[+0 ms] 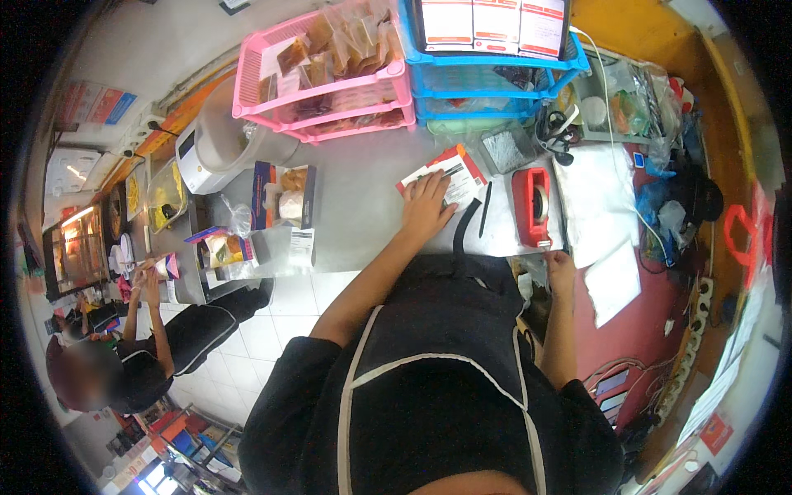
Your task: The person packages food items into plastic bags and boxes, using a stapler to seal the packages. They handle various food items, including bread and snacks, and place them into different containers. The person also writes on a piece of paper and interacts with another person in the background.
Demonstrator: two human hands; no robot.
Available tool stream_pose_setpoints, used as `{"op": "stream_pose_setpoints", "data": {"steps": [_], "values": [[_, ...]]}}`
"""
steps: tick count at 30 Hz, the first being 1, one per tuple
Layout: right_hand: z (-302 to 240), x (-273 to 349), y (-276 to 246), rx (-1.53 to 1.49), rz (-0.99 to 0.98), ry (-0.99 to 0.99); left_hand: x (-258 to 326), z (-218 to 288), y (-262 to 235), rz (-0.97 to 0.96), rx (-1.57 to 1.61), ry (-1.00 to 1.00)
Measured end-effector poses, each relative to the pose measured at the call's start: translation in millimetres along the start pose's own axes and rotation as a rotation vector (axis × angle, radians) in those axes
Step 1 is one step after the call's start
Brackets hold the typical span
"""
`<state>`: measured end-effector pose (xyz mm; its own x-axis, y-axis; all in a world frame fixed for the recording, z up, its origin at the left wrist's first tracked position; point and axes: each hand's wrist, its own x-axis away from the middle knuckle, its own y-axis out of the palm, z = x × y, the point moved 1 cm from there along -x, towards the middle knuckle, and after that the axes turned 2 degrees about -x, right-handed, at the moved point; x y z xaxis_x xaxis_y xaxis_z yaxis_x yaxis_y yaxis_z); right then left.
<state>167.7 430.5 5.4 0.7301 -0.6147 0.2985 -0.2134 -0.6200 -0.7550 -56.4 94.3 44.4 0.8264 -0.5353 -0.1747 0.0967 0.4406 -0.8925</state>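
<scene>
Left hand: lying spread on paper.
Right hand: pinching beside tape dispenser, hold unclear.
Pink basket: holding sachets.

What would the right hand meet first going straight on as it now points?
Probably the near end of the red tape dispenser, just ahead of the right hand; depth is unclear.

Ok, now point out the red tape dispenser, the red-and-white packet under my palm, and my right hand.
Red tape dispenser (pixel 525 210): head view, left side of its body.
Red-and-white packet (pixel 469 171): head view, its white upper face.
Right hand (pixel 562 271): head view, middle of the hand.
</scene>
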Motion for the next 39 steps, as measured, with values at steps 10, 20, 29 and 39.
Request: {"op": "stream_pose_setpoints", "data": {"steps": [10,20,29,39], "values": [[-263,-50,46,-0.103,-0.331,-0.601,5,-3,1,0.028,-0.007,0.013],[-301,-123,70,0.608,-0.599,-0.468,6,-6,13,-0.002,-0.060,0.006],[-211,-139,98,-0.422,-0.837,-0.255,-2,2,-3,-0.055,-0.042,0.062],[-116,-107,-48,-0.245,0.483,-0.132,-2,-6,-1,-0.076,-0.016,0.053]]}}
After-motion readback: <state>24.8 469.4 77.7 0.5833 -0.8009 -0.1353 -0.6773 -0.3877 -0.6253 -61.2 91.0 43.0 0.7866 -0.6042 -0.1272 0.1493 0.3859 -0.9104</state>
